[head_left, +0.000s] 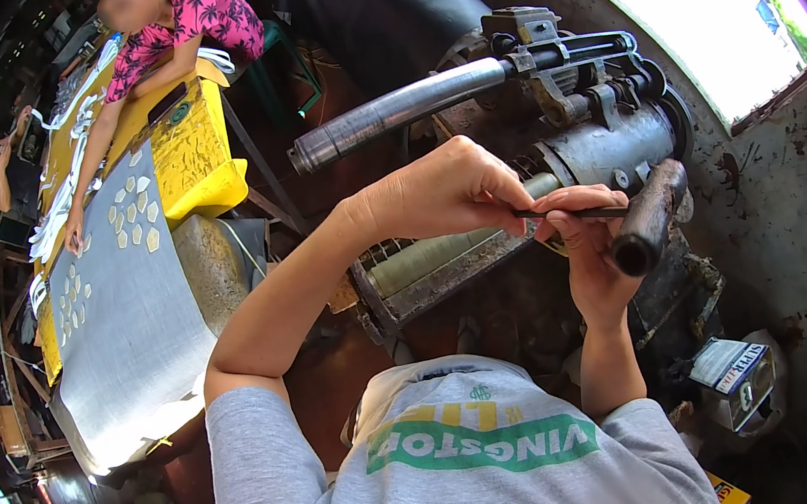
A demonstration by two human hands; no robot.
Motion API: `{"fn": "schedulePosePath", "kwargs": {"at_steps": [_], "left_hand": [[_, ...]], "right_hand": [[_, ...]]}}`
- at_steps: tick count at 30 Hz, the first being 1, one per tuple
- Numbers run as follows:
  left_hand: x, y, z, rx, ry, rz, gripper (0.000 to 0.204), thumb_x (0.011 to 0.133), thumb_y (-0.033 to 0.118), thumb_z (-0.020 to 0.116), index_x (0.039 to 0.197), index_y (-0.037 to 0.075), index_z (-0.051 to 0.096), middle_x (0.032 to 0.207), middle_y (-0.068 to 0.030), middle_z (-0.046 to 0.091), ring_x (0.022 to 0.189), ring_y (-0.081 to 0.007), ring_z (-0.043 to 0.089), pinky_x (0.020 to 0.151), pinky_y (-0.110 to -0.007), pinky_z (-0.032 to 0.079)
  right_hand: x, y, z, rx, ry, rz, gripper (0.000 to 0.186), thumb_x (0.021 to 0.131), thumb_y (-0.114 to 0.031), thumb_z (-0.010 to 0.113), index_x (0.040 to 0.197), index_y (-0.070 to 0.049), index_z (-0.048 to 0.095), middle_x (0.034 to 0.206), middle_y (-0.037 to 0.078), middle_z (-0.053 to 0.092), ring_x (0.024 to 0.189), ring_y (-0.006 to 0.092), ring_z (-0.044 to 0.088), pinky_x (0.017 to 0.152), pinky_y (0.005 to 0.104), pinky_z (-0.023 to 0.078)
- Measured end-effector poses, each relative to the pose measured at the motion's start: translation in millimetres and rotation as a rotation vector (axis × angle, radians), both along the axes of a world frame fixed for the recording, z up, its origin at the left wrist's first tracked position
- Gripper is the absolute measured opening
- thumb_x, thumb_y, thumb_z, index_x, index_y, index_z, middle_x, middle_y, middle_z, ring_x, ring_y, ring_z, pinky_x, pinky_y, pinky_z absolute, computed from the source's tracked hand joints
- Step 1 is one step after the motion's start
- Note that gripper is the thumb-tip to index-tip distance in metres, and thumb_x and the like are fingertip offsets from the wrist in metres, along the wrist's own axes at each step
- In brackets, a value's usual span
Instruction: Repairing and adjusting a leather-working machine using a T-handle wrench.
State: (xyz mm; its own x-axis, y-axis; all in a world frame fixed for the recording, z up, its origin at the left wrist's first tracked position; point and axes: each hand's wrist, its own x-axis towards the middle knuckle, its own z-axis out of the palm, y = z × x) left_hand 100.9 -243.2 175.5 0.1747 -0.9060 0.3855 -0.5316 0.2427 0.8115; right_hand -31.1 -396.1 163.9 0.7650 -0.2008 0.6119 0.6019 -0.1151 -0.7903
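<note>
My left hand point(476, 188) pinches a thin dark bar point(580, 214) near its left end, above the metal machine. My right hand point(585, 240) is closed on the same bar, fingers curled around it from below and behind. At the bar's right end is a dark, worn, hollow cylindrical piece point(659, 200), its open end toward me. Behind my hands lie a metal drum point(602, 149) and a pale greenish roller point(410, 266) in the machine's frame. A long polished steel cylinder point(396, 112) extends leftward above them.
At left, a yellow-covered table point(190, 157) bears grey sheeting point(134, 356), small pale pieces and white strips. A co-worker in pink point(204, 25) reaches over it; another person point(1, 170) is farther back. A stained wall point(783, 225) and metal can point(732, 383) stand at right.
</note>
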Motion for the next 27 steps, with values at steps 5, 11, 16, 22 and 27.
{"fn": "schedulePosePath", "kwargs": {"at_steps": [5,11,16,22,27], "left_hand": [[2,0,0,-0.046,-0.072,0.02,0.019,0.081,0.004,0.069,0.099,-0.002,0.067,0.08,-0.0128,0.067,0.071,-0.0228,0.065,0.068,-0.03,0.05],[5,4,1,0.02,-0.058,-0.017,0.022,0.081,0.003,0.068,0.103,-0.001,0.066,0.085,-0.0124,0.067,0.074,-0.0231,0.063,0.069,-0.032,0.05],[2,5,8,0.049,-0.017,0.014,0.02,0.079,0.004,0.071,0.099,-0.001,0.068,0.088,-0.0114,0.067,0.075,-0.0212,0.062,0.068,-0.031,0.05],[4,-1,-1,0.002,-0.052,0.024,0.018,0.079,0.004,0.072,0.095,-0.002,0.069,0.084,-0.0106,0.066,0.075,-0.0184,0.063,0.066,-0.031,0.05],[7,0,3,0.053,-0.053,-0.045,0.018,0.081,0.005,0.07,0.098,-0.001,0.068,0.085,-0.0108,0.068,0.076,-0.0158,0.064,0.067,-0.029,0.05]], "right_hand": [[2,-2,3,-0.005,-0.014,0.045,0.021,0.083,0.008,0.065,0.105,0.007,0.061,0.097,0.014,0.065,0.086,0.0169,0.062,0.072,0.0271,0.053],[3,-9,8,-0.185,0.042,0.125,0.025,0.087,0.003,0.062,0.112,0.004,0.058,0.099,0.013,0.065,0.086,0.0155,0.062,0.074,0.027,0.052],[4,-2,8,-0.098,0.054,0.066,0.012,0.089,0.004,0.059,0.1,0.006,0.061,0.093,0.016,0.065,0.073,0.0167,0.062,0.071,0.0273,0.052],[11,-10,6,-0.318,-0.113,-0.06,0.013,0.084,0.005,0.064,0.097,0.003,0.065,0.097,0.013,0.066,0.079,0.0172,0.064,0.071,0.0252,0.052],[2,-5,10,-0.093,0.112,0.07,0.009,0.09,0.004,0.058,0.097,0.007,0.061,0.096,0.016,0.065,0.075,0.0176,0.063,0.068,0.0268,0.052]]}}
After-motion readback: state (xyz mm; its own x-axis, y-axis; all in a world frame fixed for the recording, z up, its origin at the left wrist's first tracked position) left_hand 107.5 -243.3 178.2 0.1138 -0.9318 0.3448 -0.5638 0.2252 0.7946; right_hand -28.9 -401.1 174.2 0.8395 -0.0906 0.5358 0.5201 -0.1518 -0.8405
